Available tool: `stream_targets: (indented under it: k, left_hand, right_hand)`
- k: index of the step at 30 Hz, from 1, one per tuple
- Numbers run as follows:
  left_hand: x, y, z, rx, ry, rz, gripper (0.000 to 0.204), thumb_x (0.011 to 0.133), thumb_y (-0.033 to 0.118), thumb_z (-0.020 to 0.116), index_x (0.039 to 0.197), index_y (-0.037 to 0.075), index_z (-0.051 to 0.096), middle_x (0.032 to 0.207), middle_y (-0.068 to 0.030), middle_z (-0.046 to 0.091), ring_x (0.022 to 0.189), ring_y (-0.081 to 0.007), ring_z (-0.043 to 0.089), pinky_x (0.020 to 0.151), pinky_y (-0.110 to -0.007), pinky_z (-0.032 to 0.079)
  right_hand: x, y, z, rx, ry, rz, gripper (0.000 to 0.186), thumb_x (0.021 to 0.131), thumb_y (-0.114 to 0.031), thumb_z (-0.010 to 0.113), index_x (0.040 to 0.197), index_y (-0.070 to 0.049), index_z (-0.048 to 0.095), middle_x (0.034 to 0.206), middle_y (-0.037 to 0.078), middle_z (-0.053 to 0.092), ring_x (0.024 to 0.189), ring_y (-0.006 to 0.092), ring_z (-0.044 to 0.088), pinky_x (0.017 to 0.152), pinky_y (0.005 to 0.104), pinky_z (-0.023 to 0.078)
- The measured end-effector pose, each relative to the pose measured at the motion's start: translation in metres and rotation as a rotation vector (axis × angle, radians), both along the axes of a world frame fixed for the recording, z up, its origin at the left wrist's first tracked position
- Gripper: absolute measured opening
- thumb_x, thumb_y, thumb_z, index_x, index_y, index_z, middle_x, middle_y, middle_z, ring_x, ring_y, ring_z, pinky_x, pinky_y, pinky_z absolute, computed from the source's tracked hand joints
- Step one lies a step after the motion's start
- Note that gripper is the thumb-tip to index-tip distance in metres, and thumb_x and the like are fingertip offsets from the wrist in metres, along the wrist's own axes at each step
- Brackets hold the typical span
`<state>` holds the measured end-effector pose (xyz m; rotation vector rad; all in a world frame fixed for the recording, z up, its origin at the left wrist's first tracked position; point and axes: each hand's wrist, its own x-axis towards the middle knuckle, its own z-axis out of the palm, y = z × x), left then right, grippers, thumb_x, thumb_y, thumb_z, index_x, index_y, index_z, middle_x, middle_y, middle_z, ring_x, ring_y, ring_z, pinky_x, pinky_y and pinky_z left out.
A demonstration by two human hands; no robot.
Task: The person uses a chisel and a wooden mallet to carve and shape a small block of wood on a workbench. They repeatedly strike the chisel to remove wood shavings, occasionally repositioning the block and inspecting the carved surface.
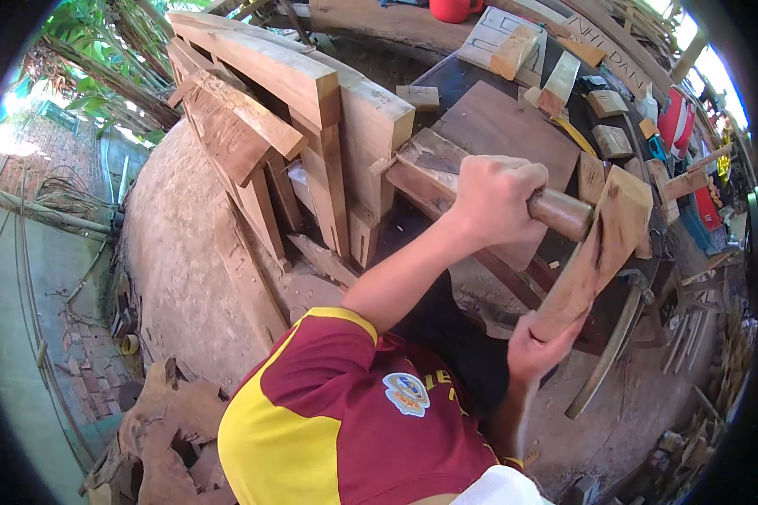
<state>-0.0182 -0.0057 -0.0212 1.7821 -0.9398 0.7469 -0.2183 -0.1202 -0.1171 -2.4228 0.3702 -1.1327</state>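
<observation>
My left hand (495, 202) is closed round a cylindrical wooden piece (564, 210), whose far end meets a long, rough wooden block (602, 240). My right hand (537, 345) grips the lower end of that block, which slants up to the right. Behind my left hand a narrow timber (421, 177) lies at the edge of a dark worktable (400, 244) with a brown board (467, 122) on it. A hammer-like tool with a long handle (606, 353) is at the right, beside the block.
Several pale beams (370, 126) stand stacked at the upper left. A large tan mound or slab (181, 244) and a gnarled wood piece (160, 421) are on the left. Offcuts (611, 139), red items (674, 118) and a red container (453, 8) sit at the back and right.
</observation>
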Motion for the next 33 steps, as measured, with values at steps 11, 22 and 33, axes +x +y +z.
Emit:
stream_targets:
  k: [11,22,33]
  left_hand:
    - [0.002,0.003,-0.002,0.009,-0.023,-0.053,0.030,0.043,0.019,0.070,0.066,0.009,0.054,0.057,-0.0083,0.050,0.052,-0.0287,0.055,0.048,-0.036,0.042]
    - [0.005,0.005,0.000,-0.016,-0.076,0.022,0.025,0.043,0.018,0.065,0.061,0.009,0.051,0.057,-0.0074,0.053,0.054,-0.0289,0.058,0.048,-0.038,0.043]
    - [0.014,0.013,0.000,0.004,-0.014,-0.047,0.027,0.042,0.018,0.068,0.062,0.009,0.053,0.056,-0.0076,0.051,0.053,-0.0288,0.056,0.050,-0.037,0.043]
  right_hand:
    - [-0.002,0.011,0.002,0.034,0.015,-0.026,0.082,0.078,-0.003,0.072,0.143,0.010,0.024,0.139,0.030,0.042,0.127,0.0384,0.047,0.105,0.0468,0.040]
    - [0.005,0.014,0.008,0.152,-0.197,-0.009,0.073,0.077,-0.001,0.066,0.141,0.008,0.030,0.138,0.024,0.043,0.123,0.0328,0.050,0.099,0.0478,0.045]
    - [0.005,0.027,0.010,0.356,-0.430,-0.014,0.078,0.079,-0.003,0.073,0.142,0.010,0.028,0.137,0.030,0.042,0.124,0.0374,0.049,0.103,0.0481,0.041]
